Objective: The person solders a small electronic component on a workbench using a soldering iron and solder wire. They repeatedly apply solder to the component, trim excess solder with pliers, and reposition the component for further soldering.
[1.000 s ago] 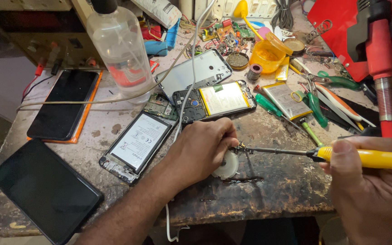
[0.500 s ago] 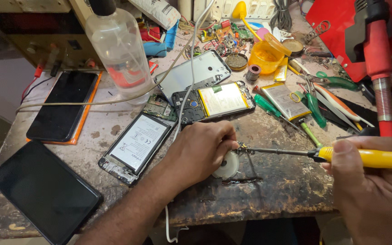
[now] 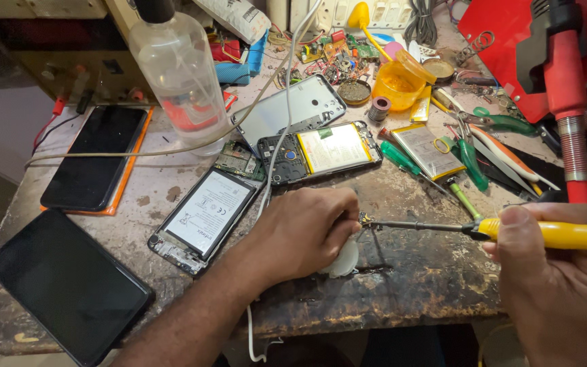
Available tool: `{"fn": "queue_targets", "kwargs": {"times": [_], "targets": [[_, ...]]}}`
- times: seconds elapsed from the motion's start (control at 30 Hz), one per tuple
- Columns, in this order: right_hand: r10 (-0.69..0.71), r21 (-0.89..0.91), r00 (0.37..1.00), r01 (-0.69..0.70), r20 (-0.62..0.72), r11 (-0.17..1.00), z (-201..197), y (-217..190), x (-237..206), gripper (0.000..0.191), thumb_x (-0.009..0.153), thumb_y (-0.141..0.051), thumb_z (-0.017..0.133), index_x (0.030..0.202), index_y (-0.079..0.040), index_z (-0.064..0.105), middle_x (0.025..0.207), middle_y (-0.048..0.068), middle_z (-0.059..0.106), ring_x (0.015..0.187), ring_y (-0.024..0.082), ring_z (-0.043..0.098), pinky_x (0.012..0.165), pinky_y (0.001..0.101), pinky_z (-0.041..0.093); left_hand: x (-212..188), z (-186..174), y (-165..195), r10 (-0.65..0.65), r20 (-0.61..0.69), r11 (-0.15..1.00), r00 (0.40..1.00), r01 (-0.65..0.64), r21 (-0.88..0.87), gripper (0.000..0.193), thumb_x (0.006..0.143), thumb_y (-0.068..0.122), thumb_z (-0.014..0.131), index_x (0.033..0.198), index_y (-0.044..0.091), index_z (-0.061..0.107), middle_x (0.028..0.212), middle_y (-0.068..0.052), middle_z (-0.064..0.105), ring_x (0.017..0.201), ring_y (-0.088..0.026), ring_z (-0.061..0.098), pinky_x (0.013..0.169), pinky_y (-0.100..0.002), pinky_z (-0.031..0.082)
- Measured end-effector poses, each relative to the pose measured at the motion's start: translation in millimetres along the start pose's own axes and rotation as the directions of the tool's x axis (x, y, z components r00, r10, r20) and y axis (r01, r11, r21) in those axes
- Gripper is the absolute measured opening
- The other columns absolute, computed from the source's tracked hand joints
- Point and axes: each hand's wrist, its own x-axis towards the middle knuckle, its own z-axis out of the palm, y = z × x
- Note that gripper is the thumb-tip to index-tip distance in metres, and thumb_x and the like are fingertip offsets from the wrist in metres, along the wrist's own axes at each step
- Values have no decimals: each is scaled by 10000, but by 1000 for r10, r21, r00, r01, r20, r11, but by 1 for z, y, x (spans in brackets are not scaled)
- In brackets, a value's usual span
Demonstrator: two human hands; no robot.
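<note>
My left hand (image 3: 304, 231) rests fist-like on the worn workbench (image 3: 409, 285), pinching a tiny part at its fingertips, with a small white round piece (image 3: 344, 261) under it. My right hand (image 3: 558, 272) grips a yellow-handled soldering iron (image 3: 552, 234) whose metal tip touches that tiny part by my left fingers. Just left of my hand lies an opened phone with a white battery (image 3: 205, 217), and behind it another opened phone with a yellow-edged battery (image 3: 324, 151).
A clear plastic bottle (image 3: 178, 71) stands at the back left. Two dark phones (image 3: 96, 156) (image 3: 66, 285) lie at the left. Green-handled tools (image 3: 470, 160), a loose battery (image 3: 426, 149), a yellow tub (image 3: 399, 81) and a red stand (image 3: 565, 75) crowd the right.
</note>
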Motion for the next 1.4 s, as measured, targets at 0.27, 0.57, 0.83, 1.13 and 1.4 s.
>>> {"fn": "queue_targets", "kwargs": {"times": [0.27, 0.57, 0.83, 1.13, 1.4], "targets": [[6, -134, 999, 0, 41, 991, -2, -16, 1, 215, 1107, -179, 671, 1161, 19, 604, 871, 89, 661, 781, 122, 670, 733, 239, 554, -1, -2, 0, 22, 0, 998, 1000, -22, 53, 124, 872, 224, 713, 911, 111, 679, 836, -86, 722, 847, -316, 720, 716, -457, 546], [7, -172, 999, 1, 44, 985, -5, -20, 2, 207, 1089, -166, 647, 1154, 26, 603, 853, 99, 653, 745, 114, 668, 708, 230, 560, 0, 0, 3, -1, 7, 997, 1000, 0, 76, 157, 879, 266, 726, 902, 116, 682, 826, -57, 730, 838, -287, 727, 695, -448, 543], [-25, -164, 999, 31, 36, 986, -5, -19, 2, 193, 1116, -153, 666, 1147, 29, 607, 804, 101, 661, 709, 109, 666, 716, 239, 546, 0, 0, 3, 3, -11, 996, 1000, -2, 84, 170, 883, 282, 732, 908, 119, 692, 831, -66, 731, 836, -296, 727, 688, -457, 540], [-101, -21, 995, 101, -6, 995, 0, 0, -2, 206, 1135, -138, 705, 1090, 41, 612, 852, 89, 661, 718, 96, 655, 712, 218, 559, -1, 2, 1, 26, -41, 998, 999, -24, 58, 152, 896, 267, 706, 931, 119, 695, 835, -81, 734, 843, -311, 728, 701, -464, 543], [-99, -40, 995, 100, 4, 994, -2, -1, -1, 195, 1115, -143, 705, 1072, 28, 623, 840, 75, 667, 720, 85, 658, 721, 211, 559, 0, 1, 3, -19, -10, 998, 1000, 20, 56, 157, 895, 271, 703, 941, 121, 694, 837, -80, 735, 834, -306, 730, 696, -463, 544]]}}
